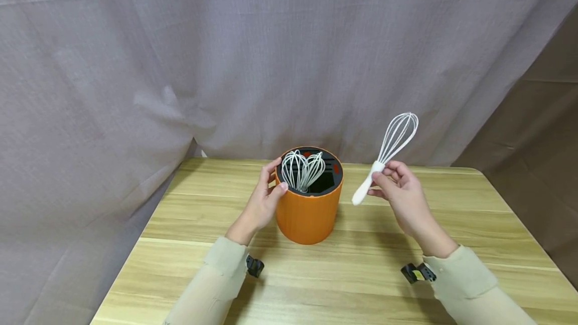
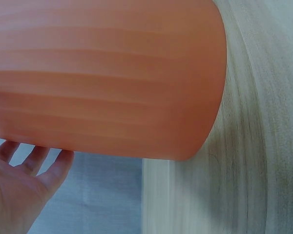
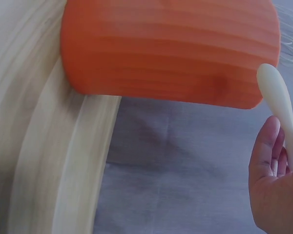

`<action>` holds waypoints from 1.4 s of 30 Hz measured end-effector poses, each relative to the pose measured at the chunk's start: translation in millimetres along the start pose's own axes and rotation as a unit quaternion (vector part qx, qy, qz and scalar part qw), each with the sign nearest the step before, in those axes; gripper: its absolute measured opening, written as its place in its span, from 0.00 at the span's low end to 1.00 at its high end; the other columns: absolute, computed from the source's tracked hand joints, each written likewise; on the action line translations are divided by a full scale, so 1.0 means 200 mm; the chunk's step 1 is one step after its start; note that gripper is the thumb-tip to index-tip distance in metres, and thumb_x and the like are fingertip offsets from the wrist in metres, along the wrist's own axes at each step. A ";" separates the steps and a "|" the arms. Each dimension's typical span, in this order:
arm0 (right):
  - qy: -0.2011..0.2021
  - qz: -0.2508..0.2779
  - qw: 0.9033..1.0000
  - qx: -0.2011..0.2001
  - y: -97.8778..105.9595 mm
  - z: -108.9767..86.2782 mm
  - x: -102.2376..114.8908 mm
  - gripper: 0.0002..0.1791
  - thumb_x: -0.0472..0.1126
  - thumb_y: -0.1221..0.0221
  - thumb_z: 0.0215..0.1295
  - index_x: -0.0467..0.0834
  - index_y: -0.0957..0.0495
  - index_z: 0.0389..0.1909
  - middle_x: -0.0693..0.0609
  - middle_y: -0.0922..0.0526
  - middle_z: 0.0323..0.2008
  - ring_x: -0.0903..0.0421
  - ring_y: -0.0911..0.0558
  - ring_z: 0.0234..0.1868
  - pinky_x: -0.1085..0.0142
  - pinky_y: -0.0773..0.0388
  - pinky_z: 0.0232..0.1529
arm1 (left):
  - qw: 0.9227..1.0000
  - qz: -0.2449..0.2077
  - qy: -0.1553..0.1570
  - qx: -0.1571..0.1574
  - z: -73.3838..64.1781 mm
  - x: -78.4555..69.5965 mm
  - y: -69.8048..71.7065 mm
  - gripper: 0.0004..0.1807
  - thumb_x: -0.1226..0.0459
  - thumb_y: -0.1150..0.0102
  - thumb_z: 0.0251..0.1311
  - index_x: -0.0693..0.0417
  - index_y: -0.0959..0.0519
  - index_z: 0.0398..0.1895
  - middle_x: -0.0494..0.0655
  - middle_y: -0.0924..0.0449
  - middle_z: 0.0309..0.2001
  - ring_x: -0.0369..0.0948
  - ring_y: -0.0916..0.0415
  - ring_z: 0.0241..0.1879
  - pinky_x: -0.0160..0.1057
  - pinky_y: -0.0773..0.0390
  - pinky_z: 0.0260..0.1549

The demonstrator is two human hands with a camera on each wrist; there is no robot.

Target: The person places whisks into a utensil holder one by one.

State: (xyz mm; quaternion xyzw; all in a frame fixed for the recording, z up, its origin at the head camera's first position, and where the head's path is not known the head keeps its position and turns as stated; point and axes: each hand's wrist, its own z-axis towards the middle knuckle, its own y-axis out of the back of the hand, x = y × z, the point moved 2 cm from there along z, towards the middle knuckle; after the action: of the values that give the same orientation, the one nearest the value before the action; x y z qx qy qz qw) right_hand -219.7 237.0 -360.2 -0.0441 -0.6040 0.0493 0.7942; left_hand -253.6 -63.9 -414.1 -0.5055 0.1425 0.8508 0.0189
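An orange round utensil holder (image 1: 307,217) with a black slotted top stands upright on the table. Two white whisks (image 1: 298,172) poke out of its top, heads up, their handles hidden inside. My left hand (image 1: 264,197) grips the holder's left side near the rim, thumb at the front and fingers around the back; in the left wrist view its fingertips (image 2: 63,158) meet the ribbed orange wall. To the right of the holder, my right hand (image 1: 402,192) pinches a third white whisk (image 1: 371,177) by its handle above the table, wire head up, handle end tilted down toward the holder.
The light wooden table (image 1: 343,285) runs back to a grey curtain (image 1: 289,54) just behind the holder. A darker brown cloth (image 1: 533,149) hangs at the right. Small black cameras (image 1: 255,266) sit at both sleeve cuffs.
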 end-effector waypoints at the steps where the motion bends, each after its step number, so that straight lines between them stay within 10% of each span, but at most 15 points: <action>1: 0.002 0.003 1.000 0.001 -0.01 0.00 0.01 0.12 0.32 0.42 0.66 0.35 0.33 0.47 0.47 0.26 0.39 0.57 0.18 0.37 0.62 0.18 0.38 | 1.000 0.001 0.000 -0.001 0.00 0.00 0.00 0.33 0.61 0.51 0.67 0.46 0.46 0.73 0.52 0.45 0.71 0.52 0.39 0.65 0.52 0.32 0.59; 12: 0.032 0.026 0.999 0.010 -0.07 0.01 0.07 0.13 0.31 0.44 0.68 0.34 0.33 0.50 0.45 0.25 0.42 0.54 0.20 0.41 0.59 0.18 0.41 | 1.000 0.005 0.006 -0.001 0.00 0.01 0.00 0.32 0.59 0.51 0.67 0.43 0.45 0.73 0.49 0.44 0.70 0.49 0.39 0.65 0.50 0.32 0.59; 20: 0.072 0.068 0.995 0.008 -0.12 0.02 0.09 0.17 0.29 0.46 0.67 0.35 0.34 0.55 0.43 0.23 0.45 0.51 0.18 0.42 0.56 0.19 0.41 | 1.000 -0.004 0.022 0.020 -0.02 -0.18 0.02 0.32 0.66 0.53 0.66 0.61 0.48 0.72 0.60 0.46 0.71 0.56 0.41 0.66 0.51 0.33 0.60; 28: 0.076 0.070 0.995 -0.008 -0.18 0.04 0.08 0.20 0.28 0.45 0.67 0.36 0.35 0.58 0.42 0.24 0.45 0.51 0.18 0.43 0.56 0.18 0.41 | 1.000 -0.003 0.023 0.017 -0.02 -0.19 0.02 0.32 0.66 0.52 0.67 0.60 0.47 0.72 0.60 0.46 0.70 0.56 0.41 0.66 0.50 0.33 0.60; 42: 0.066 -0.023 0.997 0.018 -0.29 0.07 0.03 0.21 0.29 0.44 0.66 0.33 0.36 0.58 0.40 0.25 0.47 0.53 0.20 0.44 0.58 0.19 0.42 | 1.000 -0.004 0.018 0.017 -0.03 -0.18 0.02 0.32 0.67 0.52 0.66 0.61 0.47 0.72 0.61 0.45 0.70 0.56 0.40 0.65 0.52 0.33 0.60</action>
State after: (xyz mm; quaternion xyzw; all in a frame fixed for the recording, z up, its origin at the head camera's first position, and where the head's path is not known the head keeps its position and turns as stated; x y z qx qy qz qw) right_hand -230.2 180.3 -342.9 -0.0188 -0.5498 0.0391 0.8342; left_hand -232.4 -65.0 -384.3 -0.5206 0.1553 0.8390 0.0289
